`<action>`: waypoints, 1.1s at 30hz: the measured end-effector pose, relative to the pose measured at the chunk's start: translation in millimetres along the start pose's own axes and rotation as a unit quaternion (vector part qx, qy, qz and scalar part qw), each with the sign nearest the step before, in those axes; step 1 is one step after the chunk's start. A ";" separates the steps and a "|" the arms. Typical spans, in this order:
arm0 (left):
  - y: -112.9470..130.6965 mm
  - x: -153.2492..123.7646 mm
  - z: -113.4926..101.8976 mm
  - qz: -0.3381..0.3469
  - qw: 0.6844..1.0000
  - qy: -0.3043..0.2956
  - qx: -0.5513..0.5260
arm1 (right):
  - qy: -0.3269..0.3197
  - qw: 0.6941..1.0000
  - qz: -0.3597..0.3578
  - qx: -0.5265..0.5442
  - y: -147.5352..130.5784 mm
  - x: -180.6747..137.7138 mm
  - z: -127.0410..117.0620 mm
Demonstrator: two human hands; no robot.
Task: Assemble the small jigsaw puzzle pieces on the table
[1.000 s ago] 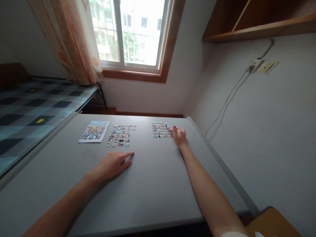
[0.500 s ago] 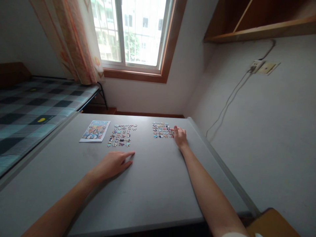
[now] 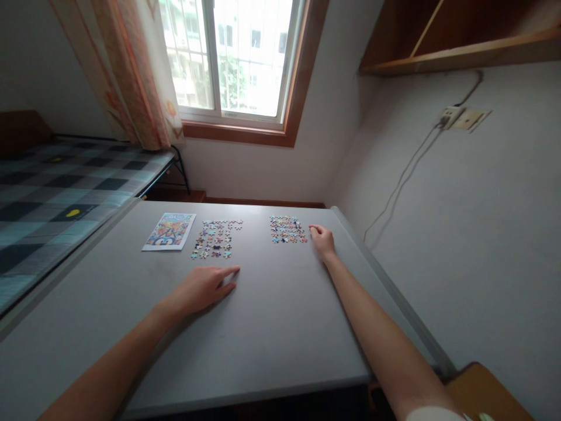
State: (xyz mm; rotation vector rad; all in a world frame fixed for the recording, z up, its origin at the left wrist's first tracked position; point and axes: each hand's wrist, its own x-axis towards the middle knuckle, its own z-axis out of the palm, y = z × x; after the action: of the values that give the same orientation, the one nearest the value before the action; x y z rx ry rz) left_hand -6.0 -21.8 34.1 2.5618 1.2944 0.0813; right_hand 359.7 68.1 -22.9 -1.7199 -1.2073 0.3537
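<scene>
Two groups of small colourful puzzle pieces lie on a grey table [image 3: 272,327]. My right hand [image 3: 323,240] rests just right of the far group of puzzle pieces [image 3: 287,229], fingers curled in, with nothing visible in them. My left hand [image 3: 205,287] lies flat on the table below the left group of puzzle pieces [image 3: 214,238], fingers stretched out, holding nothing. A colourful picture card [image 3: 169,231] lies left of that group.
A bed with a checked cover [image 3: 52,199] stands to the left of the table. A window with a curtain [image 3: 131,70] is behind. The wall runs along the table's right edge, with a socket and cable [image 3: 458,117] and a wooden shelf [image 3: 460,41] above.
My right hand has drawn back a little to the right, off the edge of the far group of pieces, and its fingers have curled in. My left hand has stayed put.
</scene>
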 end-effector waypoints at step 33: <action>-5.0 0.2 3.7 0.009 1.000 0.013 0.003 | -0.027 0.967 -0.187 -0.173 -9.5 -44.7 -8.8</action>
State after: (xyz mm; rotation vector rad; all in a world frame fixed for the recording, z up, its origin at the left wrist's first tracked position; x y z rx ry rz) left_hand -9.2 -19.6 29.2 2.5859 1.2819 0.1153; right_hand 339.6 26.2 -23.1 -1.7277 -1.6743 -0.0427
